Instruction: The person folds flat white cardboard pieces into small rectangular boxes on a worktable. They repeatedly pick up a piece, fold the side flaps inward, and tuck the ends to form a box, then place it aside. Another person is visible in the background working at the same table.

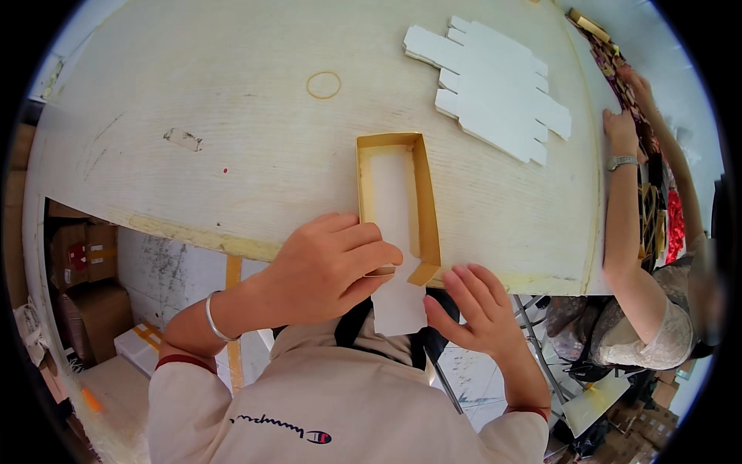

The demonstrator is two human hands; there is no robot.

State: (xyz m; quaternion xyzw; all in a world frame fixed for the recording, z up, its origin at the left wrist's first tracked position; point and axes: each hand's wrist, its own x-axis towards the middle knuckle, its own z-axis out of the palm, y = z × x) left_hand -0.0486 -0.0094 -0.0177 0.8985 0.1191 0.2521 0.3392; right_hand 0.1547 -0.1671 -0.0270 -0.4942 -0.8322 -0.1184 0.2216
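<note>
A shallow oblong cardboard box [424,205], gold on its inner walls with a white base, lies at the table's front edge. Its near end is unfolded, and a white end flap [399,311] extends past the edge toward me. My left hand [328,259] is closed on the box's near left corner, fingers curled over the wall and a small tab. Beside the near right corner is my right hand [475,309], fingers apart and holding nothing. Its thumb is close to the white flap; I cannot tell if they touch.
Flat white box blanks [498,89] lie stacked at the far right of the table [255,155]. A rubber band [323,85] rests toward the back. Another person's arms [624,201] work beyond the right edge. Cardboard cartons [89,255] stand below at left.
</note>
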